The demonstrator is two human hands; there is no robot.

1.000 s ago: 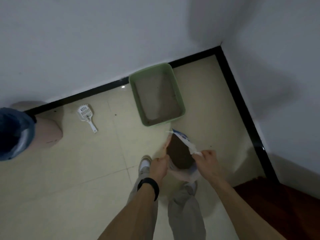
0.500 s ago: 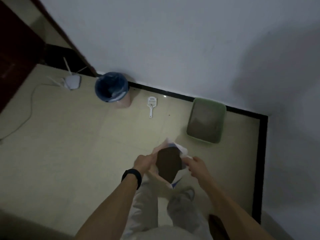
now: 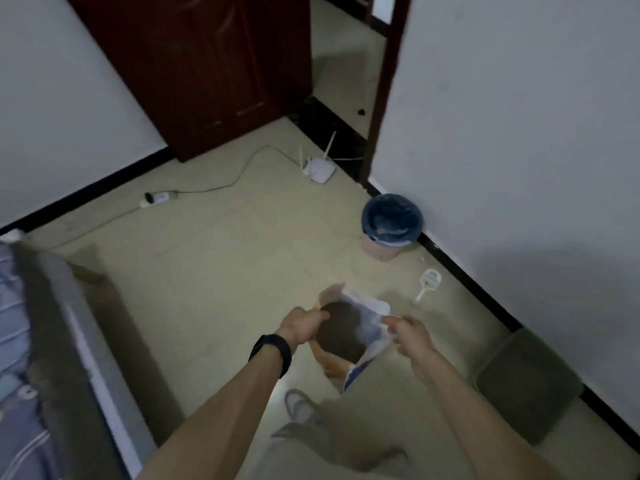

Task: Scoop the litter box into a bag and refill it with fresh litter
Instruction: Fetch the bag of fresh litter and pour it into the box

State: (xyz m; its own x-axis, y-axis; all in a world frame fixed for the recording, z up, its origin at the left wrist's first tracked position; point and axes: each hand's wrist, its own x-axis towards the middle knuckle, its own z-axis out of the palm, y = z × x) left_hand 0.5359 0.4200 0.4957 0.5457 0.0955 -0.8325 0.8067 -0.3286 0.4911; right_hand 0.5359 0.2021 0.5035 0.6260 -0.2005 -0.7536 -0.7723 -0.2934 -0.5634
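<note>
While both hands hold the bag (image 3: 371,307) open by its mouth, nothing is being scooped or poured. The left hand (image 3: 304,323) has its fingers curled over the near-left edge of the opening, and the right hand (image 3: 409,332) pinches the white flap on the opposite edge, so both are clamped on the bag and stretch it between them. It hangs in front of the legs, above the floor (image 3: 214,271), with a dark mass of litter showing inside.

The box (image 3: 526,382) sits low to the right of the right hand, against the wall and well apart from the bag. Its inside is too dark to tell whether it has been cleaned or topped up. The scoop (image 3: 427,284) lies on the floor just beyond the right hand, with neither hand on it. Farther out past the scoop stands the bin (image 3: 391,220) with a blue liner; what it holds cannot be made out.

My reading is that this is a carrying stage. The bag's printed sides suggest fresh litter, and its mouth is not over the box. If so, the refill is not yet done, or the bag is being taken away afterwards; the view does not settle which.
</note>
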